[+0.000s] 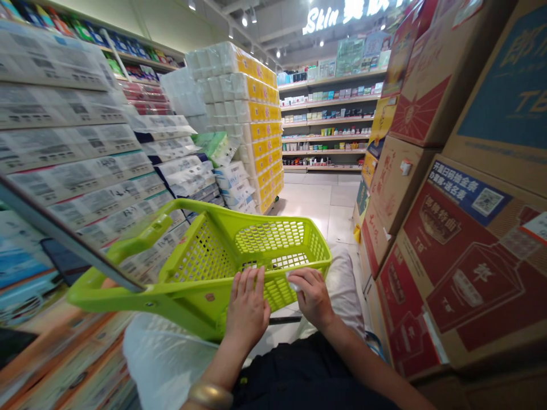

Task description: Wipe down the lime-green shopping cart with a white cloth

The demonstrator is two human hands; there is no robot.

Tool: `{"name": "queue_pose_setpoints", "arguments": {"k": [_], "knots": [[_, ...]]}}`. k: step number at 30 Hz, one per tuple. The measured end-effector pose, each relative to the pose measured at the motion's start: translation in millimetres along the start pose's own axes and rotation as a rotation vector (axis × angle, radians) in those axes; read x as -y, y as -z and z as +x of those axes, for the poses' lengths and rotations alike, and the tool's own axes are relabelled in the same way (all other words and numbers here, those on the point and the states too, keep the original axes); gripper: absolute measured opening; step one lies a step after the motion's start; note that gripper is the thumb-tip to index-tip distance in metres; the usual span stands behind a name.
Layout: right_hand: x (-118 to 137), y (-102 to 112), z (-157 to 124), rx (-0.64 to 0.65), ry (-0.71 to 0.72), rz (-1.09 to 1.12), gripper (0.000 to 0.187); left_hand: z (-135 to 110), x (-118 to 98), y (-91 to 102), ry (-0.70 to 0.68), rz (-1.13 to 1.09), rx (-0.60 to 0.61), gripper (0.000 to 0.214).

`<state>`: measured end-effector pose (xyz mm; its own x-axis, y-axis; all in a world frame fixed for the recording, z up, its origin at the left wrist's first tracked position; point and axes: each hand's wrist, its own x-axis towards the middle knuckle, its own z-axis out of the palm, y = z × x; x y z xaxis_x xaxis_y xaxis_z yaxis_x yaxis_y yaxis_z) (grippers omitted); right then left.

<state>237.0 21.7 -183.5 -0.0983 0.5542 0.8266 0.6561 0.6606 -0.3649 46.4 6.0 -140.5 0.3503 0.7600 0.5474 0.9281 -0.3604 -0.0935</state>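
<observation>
A lime-green plastic shopping basket (239, 228) with a perforated mesh body and a long handle (128, 246) tilts in front of me. My left hand (248, 304) lies flat on its near wall, with the fingers spread apart. A gold bangle (209, 395) circles that wrist. My right hand (311, 297) sits on the basket's near rim, its fingers curled around a small white item (294, 283), perhaps a tissue. A white fabric or plastic bag (162, 364) bulges below the basket.
Wrapped tissue packs (72, 148) fill the shelves on the left. Yellow-and-white stacked paper rolls (243, 114) stand ahead. Printed cardboard cartons (461, 256) wall the right side. A tiled floor aisle (311, 199) leads to shelves of small products (325, 119).
</observation>
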Motion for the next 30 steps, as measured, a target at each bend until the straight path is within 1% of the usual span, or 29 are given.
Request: {"name": "queue_pose_setpoints", "arguments": {"k": [4, 7, 9, 12, 14, 15, 17, 20, 23, 25, 26, 30], "knots": [[-21, 14, -9, -0.158, -0.098, -0.072, 0.034, 0, 0, 1.3, -0.007, 0.003, 0.027, 0.068], [-27, 17, -12, -0.206, -0.146, -0.101, 0.034, 1, 0, 2.5, 0.002, 0.003, 0.024, 0.067], [-22, 14, -10, -0.18, -0.132, -0.072, 0.038, 1, -1, 3.0, 0.005, 0.007, 0.017, 0.067], [-9, 7, -6, -0.073, -0.058, 0.009, 0.046, 1, -1, 3.6, -0.003, 0.014, 0.015, 0.068], [-6, 5, -4, -0.026, -0.023, 0.041, 0.046, 1, -1, 3.7, -0.007, 0.013, 0.019, 0.068], [-7, 6, -4, -0.026, -0.022, 0.043, 0.045, 1, -1, 3.6, -0.008, 0.011, 0.02, 0.068], [-15, 11, -6, -0.07, -0.052, 0.022, 0.041, 0, 0, 2.9, -0.009, 0.008, 0.02, 0.068], [-33, 21, -12, -0.179, -0.141, -0.048, 0.035, 0, 1, 1.5, -0.006, 0.009, 0.02, 0.068], [-41, 25, -14, -0.232, -0.216, -0.108, 0.032, 0, 0, 0.9, -0.003, 0.011, 0.026, 0.067], [-34, 20, -12, -0.226, -0.221, -0.098, 0.033, 1, 0, 1.1, 0.0, 0.012, 0.025, 0.067], [-29, 17, -11, -0.205, -0.199, -0.074, 0.035, 1, 0, 1.4, 0.001, 0.013, 0.024, 0.067], [-9, 6, -6, -0.067, -0.057, 0.041, 0.042, 0, 0, 2.1, -0.008, 0.018, 0.022, 0.068]]}}
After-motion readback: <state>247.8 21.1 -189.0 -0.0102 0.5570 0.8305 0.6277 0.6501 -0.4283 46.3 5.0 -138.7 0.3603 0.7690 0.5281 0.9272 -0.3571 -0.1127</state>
